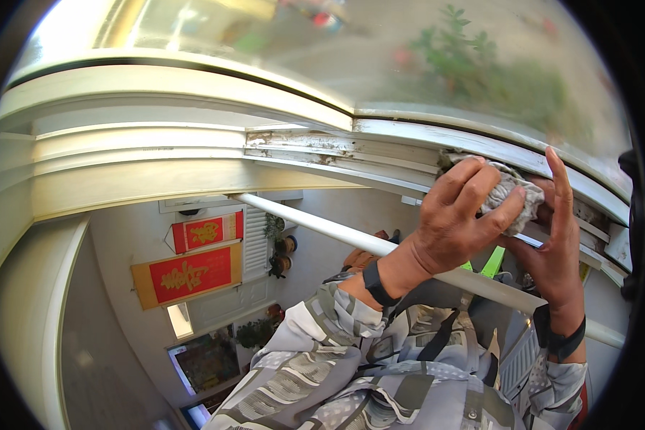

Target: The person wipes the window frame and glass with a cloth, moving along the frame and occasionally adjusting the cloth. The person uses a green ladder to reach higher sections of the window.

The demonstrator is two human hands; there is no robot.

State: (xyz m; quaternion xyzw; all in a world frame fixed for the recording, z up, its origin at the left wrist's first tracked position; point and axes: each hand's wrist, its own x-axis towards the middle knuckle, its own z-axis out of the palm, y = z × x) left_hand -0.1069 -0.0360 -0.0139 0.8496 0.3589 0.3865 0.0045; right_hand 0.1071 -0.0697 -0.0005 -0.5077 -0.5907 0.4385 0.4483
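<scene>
My left hand [457, 215] grips a crumpled, dirty grey-white cloth [508, 201] between its fingers and thumb. The cloth lies against the white sliding-window track [387, 161], which has brown grime in its grooves. My right hand [561, 236] is just right of the cloth, with one finger raised and its thumb spread apart. Its other fingers are partly hidden beside the cloth, so whether they hold it cannot be told. Dark bands circle both wrists.
Window glass and its white sash [193, 86] run above the track. A white rail [322, 223] crosses below my forearms. Beneath it are a bright green object [493, 262], potted plants [285, 244], red-and-gold hanging scrolls [193, 274] and a screen [207, 360].
</scene>
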